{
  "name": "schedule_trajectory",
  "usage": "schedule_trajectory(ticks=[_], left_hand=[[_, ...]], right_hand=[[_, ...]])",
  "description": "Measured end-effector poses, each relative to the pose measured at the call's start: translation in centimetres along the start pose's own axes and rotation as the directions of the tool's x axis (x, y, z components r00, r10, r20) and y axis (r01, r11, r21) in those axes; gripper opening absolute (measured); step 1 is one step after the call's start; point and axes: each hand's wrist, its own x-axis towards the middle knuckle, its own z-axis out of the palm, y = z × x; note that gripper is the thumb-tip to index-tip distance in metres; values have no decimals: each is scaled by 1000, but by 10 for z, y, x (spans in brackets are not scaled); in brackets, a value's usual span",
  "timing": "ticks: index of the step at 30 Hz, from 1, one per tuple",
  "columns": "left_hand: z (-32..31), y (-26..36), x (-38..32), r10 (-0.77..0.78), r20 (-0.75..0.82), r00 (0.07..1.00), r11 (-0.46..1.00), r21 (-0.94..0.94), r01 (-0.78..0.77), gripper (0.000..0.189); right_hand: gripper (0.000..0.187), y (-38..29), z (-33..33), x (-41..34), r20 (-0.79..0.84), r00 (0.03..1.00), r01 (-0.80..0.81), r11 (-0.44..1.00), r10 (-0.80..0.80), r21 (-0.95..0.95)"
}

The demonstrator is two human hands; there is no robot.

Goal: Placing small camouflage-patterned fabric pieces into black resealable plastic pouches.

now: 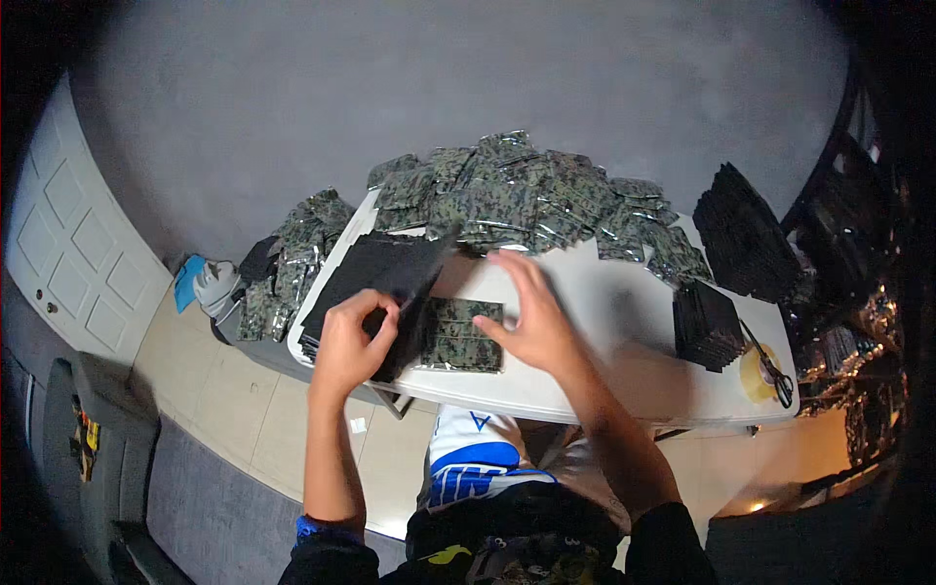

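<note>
My left hand [355, 340] pinches the edge of a black, flat, thin piece [418, 311], perhaps cloth, which stands tilted and blurred. Behind and beside it lies a stack of similar black pieces [358, 274] on the left part of the white table [614, 314]. My right hand [537, 314] has its thumb and fingers apart and holds nothing. Its thumb tip is over the right side of a folded camouflage-cloth packet [464, 336], which lies flat near the table's front edge. The black piece hides the packet's left edge.
Along the table's back is a heap of camouflage packets in clear plastic [504, 190]. More packets [292, 256] lie left of the table. On the right are black stacks [706, 322] [742, 234], scissors [771, 369] and a tape roll [753, 376].
</note>
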Motion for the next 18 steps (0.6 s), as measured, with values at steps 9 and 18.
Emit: schedule_trajectory(ticks=[9, 18], left_hand=[[0, 38, 1, 148, 251, 956, 971, -223, -92, 11], [66, 59, 6, 305, 57, 951, 939, -183, -290, 25]], right_hand=[[42, -11, -85, -18, 150, 981, -155, 966, 126, 206], [16, -24, -209, -33, -552, 833, -283, 892, 47, -351]])
